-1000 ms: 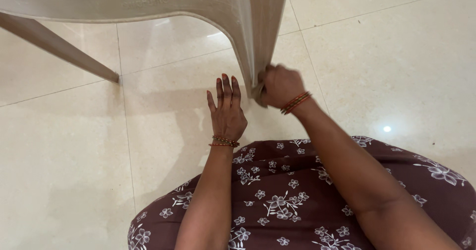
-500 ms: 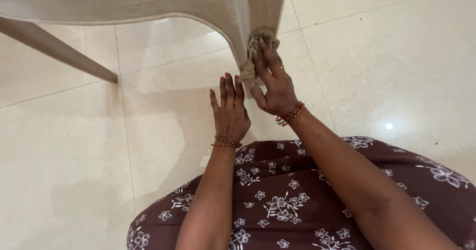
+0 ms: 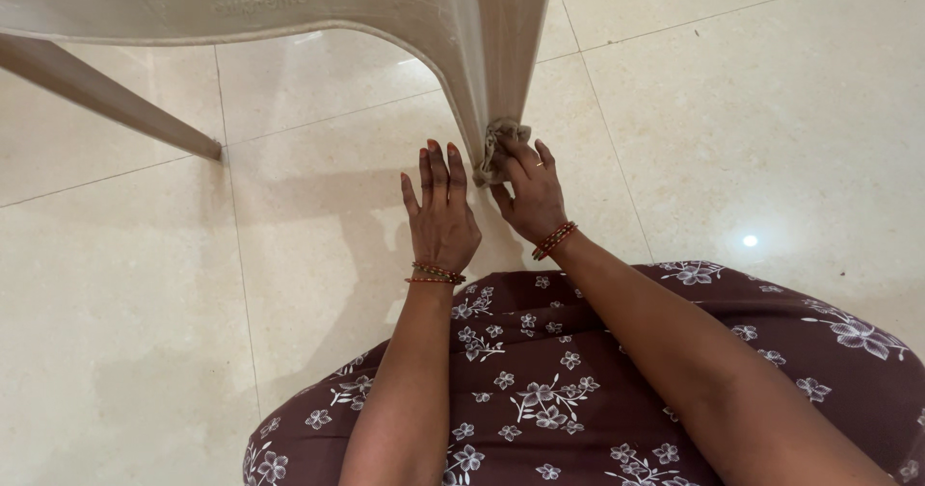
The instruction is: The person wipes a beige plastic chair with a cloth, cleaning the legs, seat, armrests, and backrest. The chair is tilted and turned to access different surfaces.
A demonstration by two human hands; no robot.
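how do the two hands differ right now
The left hand lies open and flat, fingers straight, holding nothing; the right hand is curled around a bunched beige cloth, pressing it to the chair leg. Only the right hand shows a ring. Both wear bangles at the wrist.

One beige plastic chair (image 3: 289, 9), two of its tapered legs (image 3: 111, 101) in view, one crumpled grey-brown cloth (image 3: 493, 144), two bare hands, left hand (image 3: 441, 211), right hand (image 3: 530, 192), both wrists with beaded bangles (image 3: 436, 274), one maroon floral garment (image 3: 578, 390)
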